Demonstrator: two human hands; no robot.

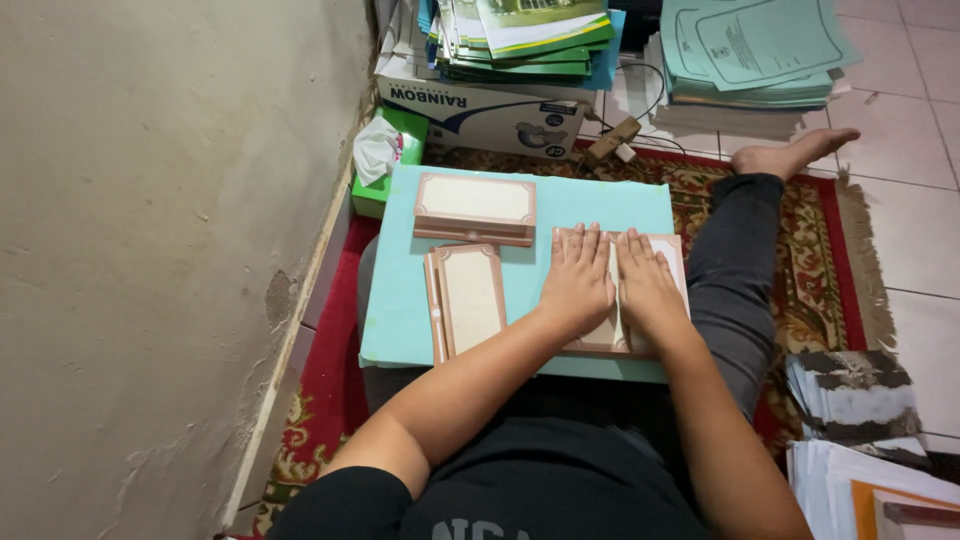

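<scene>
Here I see both hands lying flat, fingers spread and gripping nothing, on the card [640, 300] at the right of the teal board [400, 320]. The left hand [578, 280] and right hand [648, 285] sit side by side, fingertips pointing away from me. The card's long axis runs away from me, directly under the palms. A second card [470, 300] lies just left, nearer the left hand; a third [475, 208] lies crosswise beyond.

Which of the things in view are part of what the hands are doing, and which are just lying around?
In hand:
left hand and right hand, flat on the brown-bordered cream card cover
light-blue foam board
two matching cover stacks

Lying about:
green tissue box
green booklet pile
teal paper stack
</scene>
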